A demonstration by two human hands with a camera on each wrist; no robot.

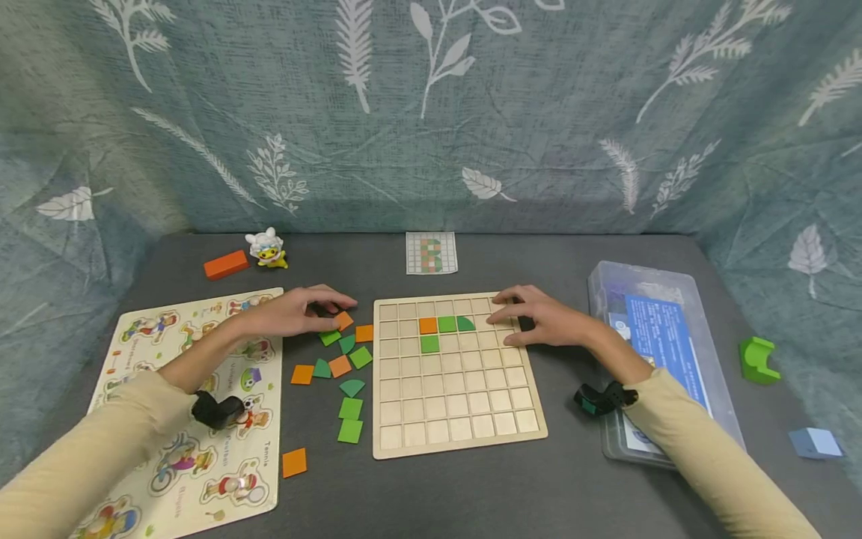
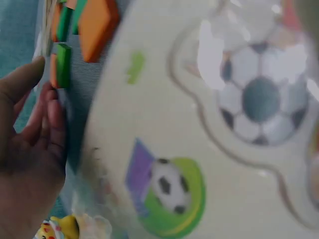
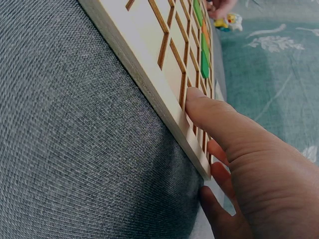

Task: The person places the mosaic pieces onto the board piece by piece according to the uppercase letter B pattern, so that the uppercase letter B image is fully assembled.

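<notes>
My left hand [image 1: 299, 311] is at the far end of a loose group of flat tiles. Its thumb lies beside an orange square tile [image 1: 344, 320], the other fingers spread beyond it. A green square tile [image 1: 330, 337] lies just below that thumb; in the left wrist view an orange tile [image 2: 53, 69] shows near the fingertips. My right hand [image 1: 545, 318] rests its fingers on the far right edge of a wooden grid board [image 1: 438, 432], holding nothing. On the board sit an orange square [image 1: 428, 326], two green squares [image 1: 447, 324] and a dark green quarter-round tile [image 1: 465, 323].
A printed pattern card [image 1: 431, 253] lies behind the board. At left are a picture puzzle board [image 1: 266, 479], an orange block [image 1: 226, 265] and a small figurine [image 1: 268, 248]. A clear plastic box [image 1: 673, 281], a green arch block [image 1: 759, 360] and a blue block [image 1: 815, 443] are at right.
</notes>
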